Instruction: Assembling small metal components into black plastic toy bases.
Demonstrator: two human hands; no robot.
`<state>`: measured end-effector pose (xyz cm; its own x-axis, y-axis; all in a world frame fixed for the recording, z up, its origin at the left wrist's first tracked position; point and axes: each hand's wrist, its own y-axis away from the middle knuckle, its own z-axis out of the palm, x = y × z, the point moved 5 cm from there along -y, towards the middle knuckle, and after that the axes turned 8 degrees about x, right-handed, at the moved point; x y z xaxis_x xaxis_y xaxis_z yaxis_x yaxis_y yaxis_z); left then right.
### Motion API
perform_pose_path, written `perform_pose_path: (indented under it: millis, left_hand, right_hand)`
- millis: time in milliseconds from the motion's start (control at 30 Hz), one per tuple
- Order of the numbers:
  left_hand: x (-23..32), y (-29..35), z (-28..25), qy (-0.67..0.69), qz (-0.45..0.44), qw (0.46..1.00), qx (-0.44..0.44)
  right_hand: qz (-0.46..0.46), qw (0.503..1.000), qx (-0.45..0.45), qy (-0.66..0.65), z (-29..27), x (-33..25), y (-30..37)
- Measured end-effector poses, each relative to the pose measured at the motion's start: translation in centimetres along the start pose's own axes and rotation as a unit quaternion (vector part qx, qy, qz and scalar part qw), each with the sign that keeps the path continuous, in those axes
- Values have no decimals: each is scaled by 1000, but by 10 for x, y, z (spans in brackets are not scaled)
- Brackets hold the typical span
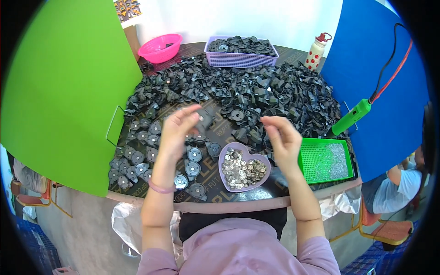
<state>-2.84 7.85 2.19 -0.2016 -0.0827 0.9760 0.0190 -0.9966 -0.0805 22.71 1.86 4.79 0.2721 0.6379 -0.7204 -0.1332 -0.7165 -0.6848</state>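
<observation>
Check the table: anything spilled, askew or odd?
No clear damage or spill shows. One round part lies at the edge of the loose black heap, apart from the round parts clustered at left, so it looks slightly stray.

Head cam, left fisheye, head-worn. Faces forward and steeply down over the worktable [209, 175]. Near: lavender shirt [243, 250] at bottom edge, left hand [175, 132] and right hand [285, 141] mid-frame. Reaches white wall [238, 18] at top, green partition [68, 96] left, blue partition [366, 68] right. Edges bow.
</observation>
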Motion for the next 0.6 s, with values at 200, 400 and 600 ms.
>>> perform_pose_path:
  millis: [200, 400, 600]
  left_hand:
    - [-5, -89, -19, -338, 69, 938, 35]
    - [-48, -123, -14, -555, 71, 828, 35]
    - [-45, -126, 6, -658, 65, 750, 11]
  right_hand:
    - [18, 997, -23, 78, 8, -2, -1]
    - [-8, 932, -343, 116, 35, -3, 18]
    - [-62, 837, -520, 157, 54, -10, 59]
